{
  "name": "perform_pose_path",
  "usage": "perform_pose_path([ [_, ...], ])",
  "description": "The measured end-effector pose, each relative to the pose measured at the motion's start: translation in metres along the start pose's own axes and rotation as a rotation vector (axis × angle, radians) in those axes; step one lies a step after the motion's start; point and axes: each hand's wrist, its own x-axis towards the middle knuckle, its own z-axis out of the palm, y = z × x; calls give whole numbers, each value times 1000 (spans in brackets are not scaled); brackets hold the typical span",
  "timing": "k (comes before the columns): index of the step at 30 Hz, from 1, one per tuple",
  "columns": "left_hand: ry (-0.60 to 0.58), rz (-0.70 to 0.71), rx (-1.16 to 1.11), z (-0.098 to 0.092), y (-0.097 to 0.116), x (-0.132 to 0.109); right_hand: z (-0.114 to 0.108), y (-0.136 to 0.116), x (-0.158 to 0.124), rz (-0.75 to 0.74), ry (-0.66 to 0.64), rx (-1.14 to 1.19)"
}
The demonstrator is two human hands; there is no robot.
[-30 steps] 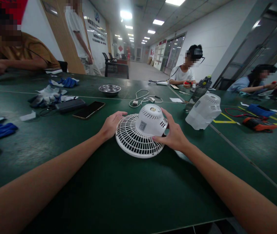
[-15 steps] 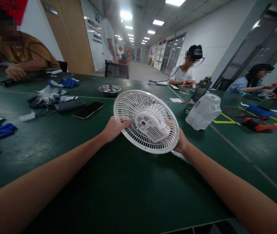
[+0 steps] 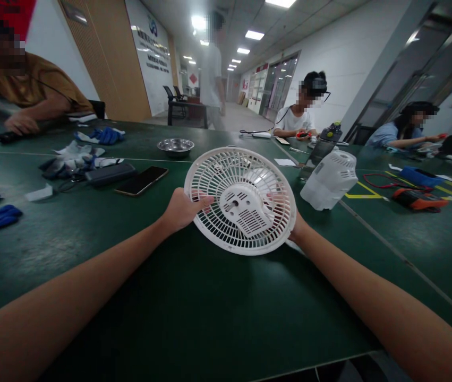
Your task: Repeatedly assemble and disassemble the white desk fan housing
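We have the fan guard [image 3: 240, 201] tilted up mid-dial, no blade showing at its hub [image 3: 246, 208], a white housing [image 3: 329, 180] apart toward two o'clock; what remains we cannot tell. Our left hand [image 3: 181, 210] pinches the guard's rim at nine; our right hand [image 3: 298, 227], mostly hidden at four, we cannot read. A second ago the guard's back was uppermost; now its hub faces us.

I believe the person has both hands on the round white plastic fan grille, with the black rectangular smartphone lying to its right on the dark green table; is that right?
Only the side is wrong: in the head view, the black rectangular smartphone lies left of the round white plastic fan grille; the rest holds.
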Motion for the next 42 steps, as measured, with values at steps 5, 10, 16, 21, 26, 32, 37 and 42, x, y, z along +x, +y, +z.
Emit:
perform_pose_path([
  [5, 3, -37, -46, 1, -9, 3, -48, -7, 19, -257, 336, -745],
  [10, 39, -120, -55, -2, -20, 10, -76, -7, 25, -336, 438, -1294],
  [16, 76, -285, -232, -4, -25, 15, -80, -12, 28, -467, 453, -1411],
  [21, 75, -312, -296, -3, -20, 14, -101, -38, 26, -683, 851, -1399],
  [26, 77, -346, -275, -3, -17, 14, -144, -38, 30, -470, 1134, -1208],
  [32, 52, -319, -265, -5, -16, 13, -178, -9, 43, -133, 1029, -932],
  [37, 38, -327, -258, -6, -18, 13, -169, -12, 49, -243, 1121, -899],
  [42, 38, -326, -255, -5, -20, 15, -131, -31, 46, -536, 922, -797],
])
